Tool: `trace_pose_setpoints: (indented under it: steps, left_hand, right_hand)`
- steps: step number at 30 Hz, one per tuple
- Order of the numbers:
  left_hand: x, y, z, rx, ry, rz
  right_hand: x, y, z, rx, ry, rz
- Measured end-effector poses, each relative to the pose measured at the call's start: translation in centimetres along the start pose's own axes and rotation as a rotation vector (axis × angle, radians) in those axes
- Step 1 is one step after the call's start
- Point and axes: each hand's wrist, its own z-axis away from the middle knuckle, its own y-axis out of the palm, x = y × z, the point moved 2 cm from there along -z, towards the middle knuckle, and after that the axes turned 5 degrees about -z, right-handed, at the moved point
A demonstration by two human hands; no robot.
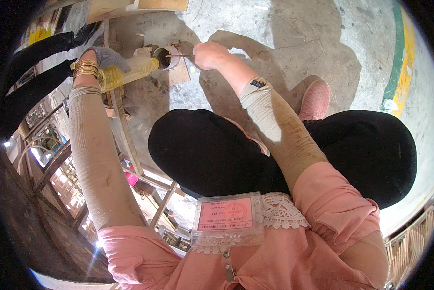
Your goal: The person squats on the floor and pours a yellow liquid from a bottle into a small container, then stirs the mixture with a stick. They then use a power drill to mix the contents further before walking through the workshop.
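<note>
My left hand, in a grey glove, is wrapped round a clear plastic bottle of yellowish liquid. The bottle lies tilted nearly level, its right end close against the rim of a small white cup. Whether any liquid is flowing cannot be made out. Dark contents show inside the cup. Opposite, my bare right hand is closed on a thin stick, whose far end reaches into the cup. Under the cup lies a piece of cardboard on the concrete floor.
Wooden framing runs along my left side. Another person's dark-clad legs are at the far left. A wooden board lies at the top. My pink shoe rests on the floor, and green and yellow floor stripes run along the right.
</note>
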Motion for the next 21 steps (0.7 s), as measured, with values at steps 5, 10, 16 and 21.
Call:
trace_pose_setpoints:
  steps: [5,10,16,21]
  left_hand:
    - [-0.2,0.5,1.2,0.138,-0.006,0.107]
    - [-0.5,0.1,1.3,0.028,0.021,0.045]
    - [-0.1,0.5,1.4,-0.065,0.061,-0.028]
    - [-0.3,0.2,1.9,0.001,0.101,-0.065]
  right_hand:
    - [0.1,0.2,-0.1,0.003,-0.011,0.002]
    - [-0.3,0.2,-0.4,-0.004,0.005,0.019]
    - [-0.1,0.3,-0.3,-0.008,-0.003,0.005]
    - [-0.4,0.3,-0.7,-0.016,-0.011,0.0]
